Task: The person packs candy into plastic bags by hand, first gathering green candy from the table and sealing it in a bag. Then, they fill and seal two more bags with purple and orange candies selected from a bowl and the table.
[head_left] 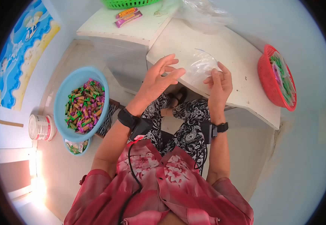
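A clear plastic bag (201, 67) lies crumpled near the front edge of the white table (241, 75). My right hand (220, 83) is at the bag's right side, its thumb and fingers pinched together on the plastic. To the left of the bag, my left hand (160, 80) hovers by the table's front edge with its fingers apart and nothing held in it. Two wrapped bars, one orange (126, 13) and one purple (128, 19), rest on the table's left part.
A blue tub (59, 108) of green and purple wrapped sweets stands at the left, beside a white bucket (41, 127). A red basket (266, 82) with packets is at the right. A green basket (127, 4) and more clear plastic (204, 15) are at the back.
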Demonstrator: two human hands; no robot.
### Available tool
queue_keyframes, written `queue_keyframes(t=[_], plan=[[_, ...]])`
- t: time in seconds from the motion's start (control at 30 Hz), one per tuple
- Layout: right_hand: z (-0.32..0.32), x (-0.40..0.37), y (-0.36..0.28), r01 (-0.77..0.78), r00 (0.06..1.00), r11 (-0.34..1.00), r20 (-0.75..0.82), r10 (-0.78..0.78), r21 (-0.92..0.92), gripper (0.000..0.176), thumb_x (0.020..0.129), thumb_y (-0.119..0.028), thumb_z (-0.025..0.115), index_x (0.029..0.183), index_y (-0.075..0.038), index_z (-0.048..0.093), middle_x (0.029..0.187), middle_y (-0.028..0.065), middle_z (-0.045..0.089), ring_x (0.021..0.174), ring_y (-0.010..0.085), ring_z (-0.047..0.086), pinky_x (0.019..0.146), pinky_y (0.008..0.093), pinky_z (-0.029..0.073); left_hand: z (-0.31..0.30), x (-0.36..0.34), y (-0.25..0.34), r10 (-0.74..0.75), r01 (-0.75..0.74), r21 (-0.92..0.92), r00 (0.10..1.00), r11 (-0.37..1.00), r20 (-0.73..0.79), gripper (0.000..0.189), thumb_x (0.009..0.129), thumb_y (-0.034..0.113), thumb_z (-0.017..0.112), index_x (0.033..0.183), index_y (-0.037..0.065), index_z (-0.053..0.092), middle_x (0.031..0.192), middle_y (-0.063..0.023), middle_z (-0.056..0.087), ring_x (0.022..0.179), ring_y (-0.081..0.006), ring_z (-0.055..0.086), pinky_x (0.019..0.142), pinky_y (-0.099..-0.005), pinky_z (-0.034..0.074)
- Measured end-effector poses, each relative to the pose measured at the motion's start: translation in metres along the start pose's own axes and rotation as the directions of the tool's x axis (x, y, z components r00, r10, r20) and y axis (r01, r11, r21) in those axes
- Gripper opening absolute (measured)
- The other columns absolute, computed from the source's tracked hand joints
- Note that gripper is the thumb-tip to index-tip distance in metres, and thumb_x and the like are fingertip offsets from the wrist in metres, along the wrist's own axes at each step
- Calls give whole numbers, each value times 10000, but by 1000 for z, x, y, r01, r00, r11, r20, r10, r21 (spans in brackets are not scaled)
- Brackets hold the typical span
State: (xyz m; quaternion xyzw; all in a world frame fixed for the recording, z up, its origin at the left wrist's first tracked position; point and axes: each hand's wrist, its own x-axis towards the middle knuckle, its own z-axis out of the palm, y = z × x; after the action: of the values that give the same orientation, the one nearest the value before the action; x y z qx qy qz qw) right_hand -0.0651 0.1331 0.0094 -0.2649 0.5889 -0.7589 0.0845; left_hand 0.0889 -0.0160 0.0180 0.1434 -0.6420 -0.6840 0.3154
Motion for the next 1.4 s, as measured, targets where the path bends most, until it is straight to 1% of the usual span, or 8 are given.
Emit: queue_keyframes(t=[0.2, 0.4, 0.6, 0.8, 1.0, 1.07, 1.2, 1.4], plan=[[0, 0, 1, -75, 997, 997, -10, 75, 32, 153, 1050, -158, 674, 1094, -12, 669, 876, 22, 707, 724, 83, 646, 649, 230, 439, 18, 29, -15, -154, 142, 73, 969, 987, 191, 469, 1045, 237, 670, 1403, -60, 610, 1158, -123, 749, 958, -134, 709, 702, -264, 605], [-11, 9, 2, -155, 987, 980, -33, 160, 125, 118, 998, -96, 687, 1078, -13, 661, 952, 56, 713, 852, 129, 664, 768, 278, 491, 7, 26, -18, -120, 121, 1, 983, 993, 140, 287, 1059, 155, 617, 1256, -32, 711, 993, -64, 776, 846, -95, 699, 689, -245, 592], [-7, 12, -18, -48, 992, 993, 114, 60, -104, 278, 992, -165, 719, 1190, 22, 663, 1154, 87, 713, 1072, 152, 645, 917, 305, 515, -15, 31, -4, -121, 70, 209, 963, 975, 241, 254, 1008, 97, 684, 1230, -18, 723, 1030, -39, 770, 885, -80, 680, 755, -243, 555], [-12, 19, -32, -252, 879, 943, 355, 317, -217, 273, 984, -249, 772, 1105, -10, 722, 932, -1, 712, 861, 97, 636, 766, 257, 493, -5, 26, 2, -83, 2, 222, 931, 975, 356, 261, 981, 63, 726, 1234, -2, 722, 1108, -36, 760, 964, -88, 684, 883, -260, 553], [-25, 23, -3, -131, 990, 991, 46, 131, 1, 181, 1017, -227, 754, 947, -61, 738, 748, -83, 579, 680, 21, 466, 610, 211, 367, -17, 27, -9, -174, 154, 82, 908, 985, 380, 328, 981, 60, 741, 1299, 4, 681, 1142, -70, 752, 1018, -118, 700, 917, -274, 561], [-23, 23, -2, -33, 999, 988, -40, 28, -148, 166, 1023, -216, 745, 939, -74, 735, 741, -92, 556, 675, 21, 447, 607, 216, 358, -24, 27, -10, -167, 145, 85, 904, 986, 393, 326, 982, 61, 740, 1296, 1, 678, 1131, -75, 753, 1015, -119, 700, 905, -273, 564], [-24, 27, 16, 148, 970, 914, -124, -208, -378, 128, 1051, -173, 680, 1006, -70, 742, 761, -87, 494, 687, 27, 407, 586, 237, 322, -53, 12, -7, -131, 109, 90, 945, 990, 299, 279, 996, 74, 725, 1263, 0, 695, 1083, -66, 766, 931, -104, 692, 791, -257, 557], [-32, 20, 10, 32, 997, 929, -58, -58, -370, 173, 1070, -220, 674, 1019, -60, 718, 787, -86, 504, 664, 12, 387, 572, 195, 291, -138, -46, -31, -265, 285, 119, 951, 951, -161, 253, 1027, 141, 682, 1223, -17, 707, 1060, -61, 767, 845, -86, 663, 747, -224, 516]])
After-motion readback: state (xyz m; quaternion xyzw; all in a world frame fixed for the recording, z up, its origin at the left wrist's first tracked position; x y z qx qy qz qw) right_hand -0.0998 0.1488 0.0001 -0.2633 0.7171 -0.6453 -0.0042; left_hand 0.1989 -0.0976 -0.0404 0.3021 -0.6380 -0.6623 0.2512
